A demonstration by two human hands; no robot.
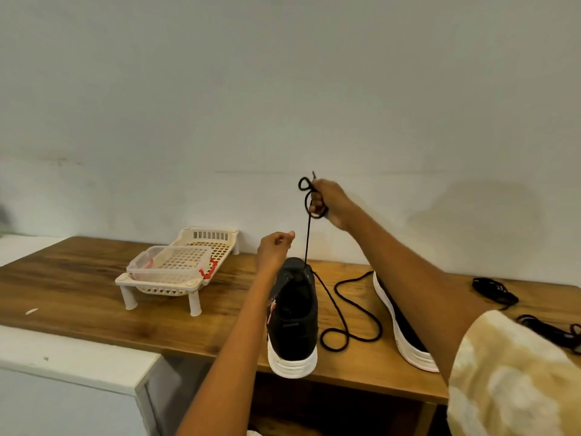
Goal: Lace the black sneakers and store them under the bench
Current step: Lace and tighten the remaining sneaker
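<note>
A black sneaker with a white sole point(295, 322) stands on the wooden bench point(94, 297), heel toward me. My right hand point(330, 202) is raised above it and grips one end of its black lace point(306, 240), which runs taut up from the front eyelets. The lace's other end lies in loose loops on the bench to the right of the shoe. My left hand point(273, 250) hovers by the shoe's toe with curled fingers; I cannot tell if it holds anything. The second sneaker point(396, 322) lies on its side at the right, partly hidden by my right arm.
A cream plastic rack point(188, 281) holding a clear container point(171, 262) stands at the back left of the bench. More dark laces point(493, 289) lie bunched at the far right. A white wall rises behind. A white ledge point(69, 360) adjoins the bench at left.
</note>
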